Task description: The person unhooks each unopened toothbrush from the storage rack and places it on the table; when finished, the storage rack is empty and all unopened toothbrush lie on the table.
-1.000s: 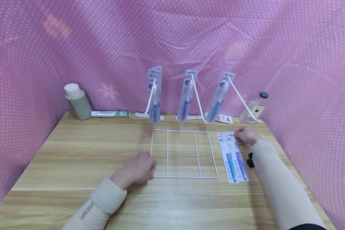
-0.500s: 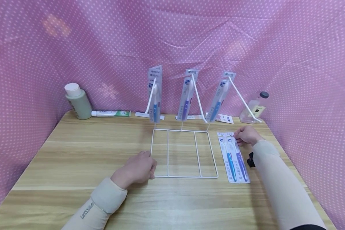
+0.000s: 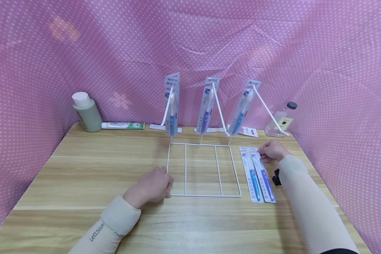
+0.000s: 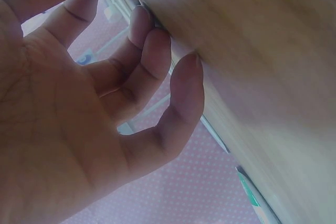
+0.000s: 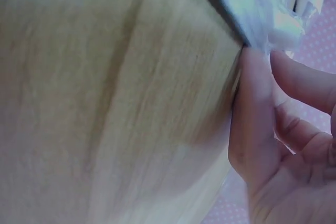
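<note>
From my remote seat, the wooden table (image 3: 82, 169) runs left to right: a grey-green bottle with a white cap (image 3: 85, 113) stands at the far left corner, and a white-and-green toothpaste tube (image 3: 122, 125) lies just beside it.

My left hand (image 3: 153, 187) rests on the tabletop with its fingers loosely curled and their tips touching the front left corner of the white wire display rack (image 3: 203, 169); the left wrist view shows the fingertips (image 4: 157, 38) against the thin wire, curled round nothing.

The rack's flat base lies on the table, and three carded toothbrush packs hang from its upright hooks: a blue one (image 3: 171, 106), a purple one (image 3: 207, 107) and another blue one (image 3: 242, 109).

Just to the right of the rack's base, two carded toothbrush packs (image 3: 258, 174) lie flat side by side, one blue and one purple.

My right hand (image 3: 271, 151) sits at their far end, fingers curled and pinching the top edge of the purple pack, as the right wrist view shows at the fingertips (image 5: 257, 77).

A clear glass bottle with a dark cap (image 3: 280, 120) stands at the far right corner, near that hand.
</note>
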Demonstrator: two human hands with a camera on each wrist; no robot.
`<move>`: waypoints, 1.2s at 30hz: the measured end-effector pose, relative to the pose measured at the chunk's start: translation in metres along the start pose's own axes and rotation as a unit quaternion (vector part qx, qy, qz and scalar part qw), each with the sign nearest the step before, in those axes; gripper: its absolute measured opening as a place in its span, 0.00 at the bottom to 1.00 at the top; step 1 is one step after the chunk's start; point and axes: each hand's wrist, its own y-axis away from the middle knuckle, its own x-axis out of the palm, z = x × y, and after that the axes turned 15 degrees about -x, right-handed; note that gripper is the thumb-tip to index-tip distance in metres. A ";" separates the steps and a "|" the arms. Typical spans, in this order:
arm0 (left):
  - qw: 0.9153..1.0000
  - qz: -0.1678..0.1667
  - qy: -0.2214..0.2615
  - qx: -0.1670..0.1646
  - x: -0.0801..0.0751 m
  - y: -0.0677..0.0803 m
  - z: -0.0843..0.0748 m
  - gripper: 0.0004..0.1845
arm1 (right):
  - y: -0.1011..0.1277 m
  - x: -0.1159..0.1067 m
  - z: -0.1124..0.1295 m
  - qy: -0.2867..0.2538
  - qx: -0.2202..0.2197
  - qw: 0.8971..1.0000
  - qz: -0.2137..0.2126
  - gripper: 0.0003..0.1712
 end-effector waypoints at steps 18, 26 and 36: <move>1.000 -0.004 -0.002 0.000 0.001 0.000 0.001 0.20 | 0.004 0.001 0.003 -0.005 -0.006 1.000 0.007 0.13; 1.000 0.004 0.000 -0.001 0.000 0.001 0.000 0.20 | 0.008 -0.003 0.003 0.000 -0.031 0.999 0.036 0.14; 1.000 0.004 -0.001 -0.006 0.001 -0.001 0.000 0.20 | 0.011 -0.018 0.031 0.001 -0.131 0.991 -0.028 0.25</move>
